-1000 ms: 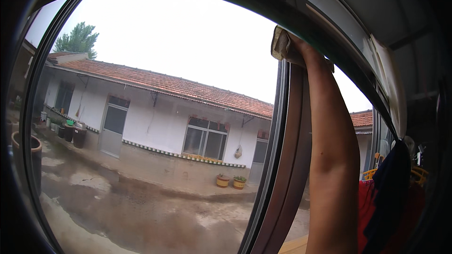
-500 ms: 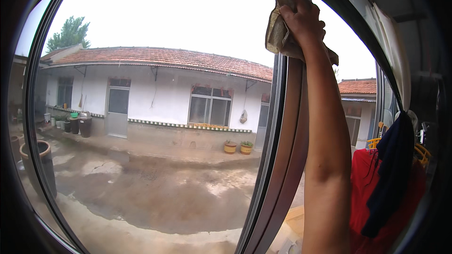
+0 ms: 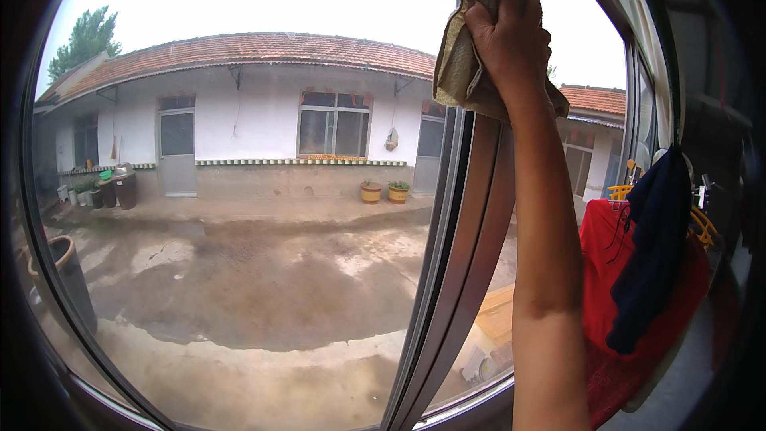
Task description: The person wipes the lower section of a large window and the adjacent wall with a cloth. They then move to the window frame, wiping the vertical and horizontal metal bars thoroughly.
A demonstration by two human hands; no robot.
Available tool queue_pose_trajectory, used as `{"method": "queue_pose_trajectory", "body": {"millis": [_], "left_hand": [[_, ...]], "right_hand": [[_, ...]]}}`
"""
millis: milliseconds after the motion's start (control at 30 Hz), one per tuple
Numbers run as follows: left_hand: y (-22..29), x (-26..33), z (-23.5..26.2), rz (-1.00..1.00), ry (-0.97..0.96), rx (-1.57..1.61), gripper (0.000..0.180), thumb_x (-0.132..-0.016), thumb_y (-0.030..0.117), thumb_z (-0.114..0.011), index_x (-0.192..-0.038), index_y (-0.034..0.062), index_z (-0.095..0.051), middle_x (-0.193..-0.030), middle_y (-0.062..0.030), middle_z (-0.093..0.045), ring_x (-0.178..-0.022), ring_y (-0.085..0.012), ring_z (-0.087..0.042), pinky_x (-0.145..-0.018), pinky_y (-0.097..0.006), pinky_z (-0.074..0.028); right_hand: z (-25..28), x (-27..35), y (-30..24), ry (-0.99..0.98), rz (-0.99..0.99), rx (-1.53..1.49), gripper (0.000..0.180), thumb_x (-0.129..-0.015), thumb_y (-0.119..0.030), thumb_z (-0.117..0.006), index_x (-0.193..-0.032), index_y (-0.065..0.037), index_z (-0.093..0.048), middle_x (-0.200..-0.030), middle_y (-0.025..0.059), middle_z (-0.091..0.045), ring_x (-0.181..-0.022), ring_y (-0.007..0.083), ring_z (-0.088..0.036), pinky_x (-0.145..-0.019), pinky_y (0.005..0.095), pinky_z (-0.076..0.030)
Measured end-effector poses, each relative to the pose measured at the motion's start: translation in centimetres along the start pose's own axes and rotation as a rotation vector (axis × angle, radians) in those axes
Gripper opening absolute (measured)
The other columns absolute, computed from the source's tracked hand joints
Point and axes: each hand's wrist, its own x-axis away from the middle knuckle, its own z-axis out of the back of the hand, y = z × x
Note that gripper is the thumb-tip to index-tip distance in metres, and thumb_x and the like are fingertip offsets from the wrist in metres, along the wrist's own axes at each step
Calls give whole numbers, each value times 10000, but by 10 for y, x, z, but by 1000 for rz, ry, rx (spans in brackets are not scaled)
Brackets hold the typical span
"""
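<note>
My right arm reaches up in front of a sliding window. At its top my right hand (image 3: 517, 40) is closed round a crumpled tan cleaning cloth (image 3: 460, 64). The cloth lies against the upper part of the brown metal window frame post (image 3: 467, 263), wrapping over its left edge and hanging out below the hand on the right. My thumb is on the left side, pressed on the cloth; some fingertips are hidden. Left of the post is the large window pane (image 3: 263, 271), with hazy marks on it. My left hand is out of the picture.
At the right hang red clothing (image 3: 602, 271) and a dark blue garment (image 3: 656, 247), near a pale curtain (image 3: 656, 40). Through the glass show a courtyard, a white house (image 3: 263, 132) with a tiled roof, potted plants (image 3: 371, 191) and a large jar (image 3: 68, 271).
The view has tilted and turned, so the courtyard and house sit higher and further left. My right hand still grips the cloth against the upper post, with the cloth slightly lower along it.
</note>
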Motion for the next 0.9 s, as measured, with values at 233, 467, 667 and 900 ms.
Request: {"method": "queue_pose_trajectory", "body": {"millis": [233,467,667,900], "left_hand": [[-145,101,-44,343,-231,-153,329,-887,268,-579,-1055,9,-692,-1024,-274,-674,-995,-406,-646,-878,-466,-501],[-197,134,-64,398,-365,-268,336,-885,281,-580,-1045,11,-701,-1022,-272,-681,-992,-410,-650,-885,-466,-501],[-236,167,-75,563,-484,-332,424,-888,338,-632,-1121,-15,-665,-1114,-265,-666,-1048,-426,-634,-925,-472,-504],[-163,238,-97,936,-152,-149,266,-866,249,-620,-1061,85,-697,-1153,-191,-690,-1134,-361,-636,-992,-420,-491]], "right_hand": [[21,15,-11,42,26,-174,384,-952,-250,-528,-1267,-31,-537,-1164,246,-588,-1127,439,-566,-958,524,-463],[22,26,17,9,74,-76,603,-850,-425,-641,-1393,-214,-484,-1356,158,-501,-1104,447,-611,-922,535,-512],[47,83,-4,-60,-7,-129,605,-826,-409,-652,-1372,-202,-493,-1374,202,-466,-1095,449,-585,-908,572,-464],[76,142,8,-26,136,-73,624,-842,-402,-661,-1383,-127,-517,-1337,260,-481,-1119,473,-566,-901,570,-474]]}}
